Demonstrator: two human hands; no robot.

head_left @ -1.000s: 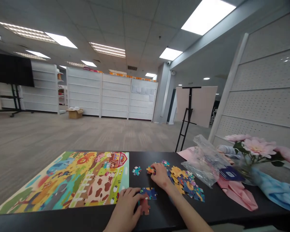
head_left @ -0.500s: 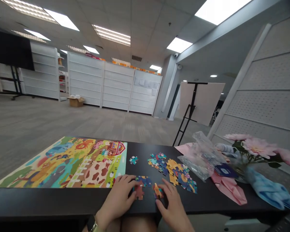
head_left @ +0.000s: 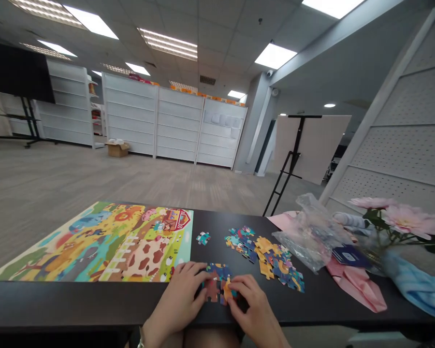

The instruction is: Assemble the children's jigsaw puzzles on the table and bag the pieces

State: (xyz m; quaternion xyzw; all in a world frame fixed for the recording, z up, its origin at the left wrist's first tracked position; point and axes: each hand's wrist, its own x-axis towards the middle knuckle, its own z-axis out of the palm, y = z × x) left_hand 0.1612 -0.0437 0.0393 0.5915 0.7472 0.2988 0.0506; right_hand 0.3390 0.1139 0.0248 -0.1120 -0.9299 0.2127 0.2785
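Near the table's front edge lies a small joined cluster of jigsaw puzzle pieces point(head_left: 212, 286), dark blue along the top with a reddish-brown shape below. My left hand point(head_left: 183, 295) holds its left side, fingers curled over the edge and thumb against the brown part. My right hand point(head_left: 252, 304) pinches an orange-and-dark puzzle piece point(head_left: 226, 291) between thumb and fingers, right up against the cluster's right side. Whether the two interlock cannot be made out. A loose pile of puzzle pieces point(head_left: 266, 256) lies beyond my right hand, and one teal-and-white piece point(head_left: 203, 238) sits apart.
Finished animal puzzles point(head_left: 145, 261) cover the table's left. To the right are a crumpled clear plastic bag point(head_left: 308, 237), pink cloth point(head_left: 358, 285), a dark blue box point(head_left: 350, 256), pink flowers point(head_left: 402, 217) and a blue cloth point(head_left: 416, 285). Behind the table stands an easel point(head_left: 293, 159).
My right hand has brought the orange-and-dark piece left, from a gap beside the cluster to against its right side. My left hand stays at the cluster. The view has shifted slightly.
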